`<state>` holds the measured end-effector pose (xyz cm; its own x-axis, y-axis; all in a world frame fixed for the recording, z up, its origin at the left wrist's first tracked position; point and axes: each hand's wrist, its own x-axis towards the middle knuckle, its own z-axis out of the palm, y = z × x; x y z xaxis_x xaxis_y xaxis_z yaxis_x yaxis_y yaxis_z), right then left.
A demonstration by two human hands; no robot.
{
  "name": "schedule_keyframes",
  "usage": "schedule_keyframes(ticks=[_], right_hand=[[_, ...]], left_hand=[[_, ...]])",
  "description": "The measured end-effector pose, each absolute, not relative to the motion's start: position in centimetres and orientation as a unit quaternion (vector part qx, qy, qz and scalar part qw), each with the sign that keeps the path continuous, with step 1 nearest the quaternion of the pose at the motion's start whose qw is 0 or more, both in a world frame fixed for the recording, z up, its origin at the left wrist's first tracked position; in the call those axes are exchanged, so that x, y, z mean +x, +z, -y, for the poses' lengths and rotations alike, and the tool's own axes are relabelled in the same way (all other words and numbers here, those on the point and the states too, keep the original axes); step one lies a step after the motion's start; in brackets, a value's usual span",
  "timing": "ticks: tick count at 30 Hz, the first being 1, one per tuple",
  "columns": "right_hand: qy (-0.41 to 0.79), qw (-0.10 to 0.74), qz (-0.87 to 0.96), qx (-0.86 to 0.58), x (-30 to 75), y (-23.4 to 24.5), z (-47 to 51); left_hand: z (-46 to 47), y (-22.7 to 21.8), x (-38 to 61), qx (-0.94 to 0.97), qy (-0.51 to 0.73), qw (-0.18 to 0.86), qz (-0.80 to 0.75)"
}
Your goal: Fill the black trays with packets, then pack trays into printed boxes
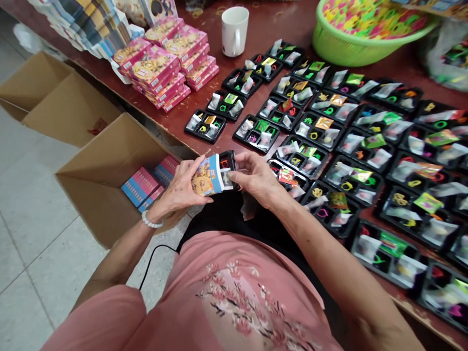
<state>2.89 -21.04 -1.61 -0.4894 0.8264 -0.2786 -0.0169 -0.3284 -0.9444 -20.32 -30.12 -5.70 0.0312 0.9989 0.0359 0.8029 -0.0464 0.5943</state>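
My left hand [180, 186] grips a small printed cardboard box [206, 177] with a blue edge, held over my lap near the table's edge. A black compartment tray [228, 163] sits partly inside the box's right end. My right hand [255, 177] has its thumb and fingers closed on the tray's outer end. Small items lie in the tray's compartments, partly hidden by my fingers. On the table to the right stand several similar black trays [256, 134] filled with small wrapped packets and coloured plastic pieces.
Pink boxes [155, 68] are stacked at the table's left, beside taller stacks [94, 21]. A white mug [234, 32] and a green basket [352, 48] of colourful pieces stand farther back. Below left, an open carton [88, 191] holds pink and blue boxes [142, 186].
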Motion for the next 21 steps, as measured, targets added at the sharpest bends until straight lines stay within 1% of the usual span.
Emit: schedule_keyframes(ticks=[5, 7, 8, 10, 11, 13, 15, 16, 18, 21], right_hand=[[0.725, 0.260, 0.499, -0.397, 3.1, -1.5, 21.9], [0.691, 0.265, 0.563, -0.369, 3.5, -1.1, 22.2], [0.647, 0.282, 0.614, -0.353, 3.8, -0.8, 22.5], [0.522, 0.328, 0.719, -0.321, 4.6, 0.1, 23.3], [0.453, 0.349, 0.760, -0.309, 5.1, 0.6, 23.8], [0.335, 0.372, 0.816, -0.289, 6.2, 1.5, 25.0], [0.262, 0.380, 0.842, -0.281, 7.3, 1.8, 26.0], [0.240, 0.384, 0.845, -0.284, 7.8, 1.8, 26.4], [0.240, 0.378, 0.847, -0.286, 8.6, 1.2, 26.9], [0.314, 0.337, 0.845, -0.272, 9.4, 0.0, 27.2]], left_hand=[[30.2, -4.7, -18.9, 0.674, 0.231, 0.230, -0.663], [30.3, -3.9, -18.2, 0.668, 0.261, 0.249, -0.651], [30.5, -3.6, -17.7, 0.664, 0.283, 0.267, -0.639], [31.2, -3.0, -16.5, 0.645, 0.325, 0.336, -0.604], [31.7, -2.9, -15.8, 0.623, 0.342, 0.392, -0.584], [32.9, -3.0, -14.2, 0.538, 0.372, 0.534, -0.535], [34.0, -3.4, -12.6, 0.410, 0.397, 0.665, -0.481], [34.5, -3.6, -11.9, 0.348, 0.406, 0.712, -0.455], [35.2, -3.9, -10.7, 0.259, 0.418, 0.765, -0.415], [35.6, -3.7, -9.8, 0.209, 0.422, 0.787, -0.398]])
